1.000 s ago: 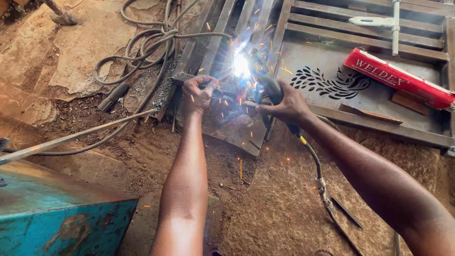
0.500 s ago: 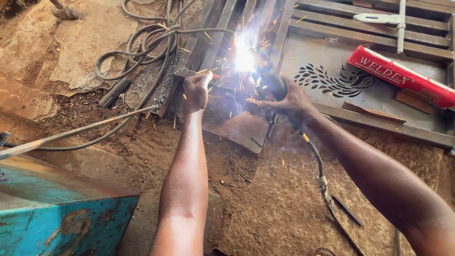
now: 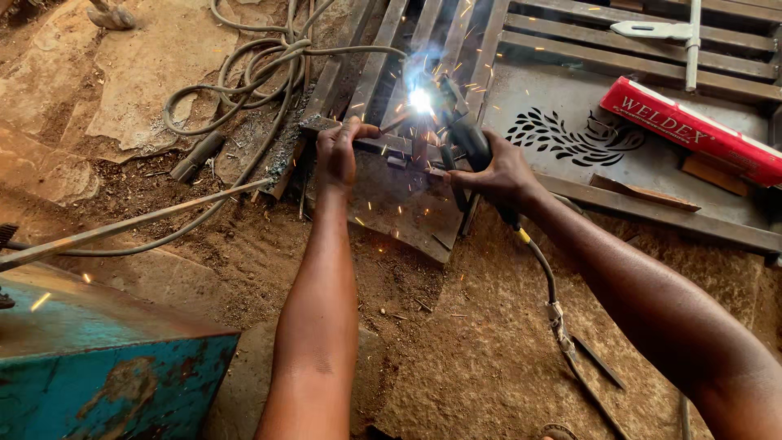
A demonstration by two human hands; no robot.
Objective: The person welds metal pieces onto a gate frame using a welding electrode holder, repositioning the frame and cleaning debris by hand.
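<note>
- Gripping the dark handle of the electrode holder (image 3: pixel 466 140), the right hand (image 3: pixel 498 169) had its fingers wrapped tight around it, the tip aimed up and left into the white arc (image 3: pixel 421 101).
- The left hand (image 3: pixel 336 153) had its fingers curled down over the edge of a flat steel piece (image 3: pixel 391 200), thumb stretched toward the arc, pinning the piece against the frame bars (image 3: pixel 383 57).
- The step in hand looked like a tack or short bead where the piece met the bars; sparks flew out over the plate and the dirt.
- The next move, as I judge it, called for a steady holder, a short arc, and a left hand that did not shift until the joint set.
- The left thumb lay near the arc and the sparks, which seemed the chief risk.
- The holder's cable (image 3: pixel 547 285) ran down under the right forearm across the ground, free of the joint.
- Right of the hands lay a grey panel with a leaf cut-out (image 3: pixel 574 138), and on it a long red box (image 3: pixel 692 130).
- Grey hoses or cables (image 3: pixel 244 73) coiled at upper left; a thin rod (image 3: pixel 138 220) slanted across the dirt; a blue metal box (image 3: pixel 106 367) sat at lower left, well apart.
</note>
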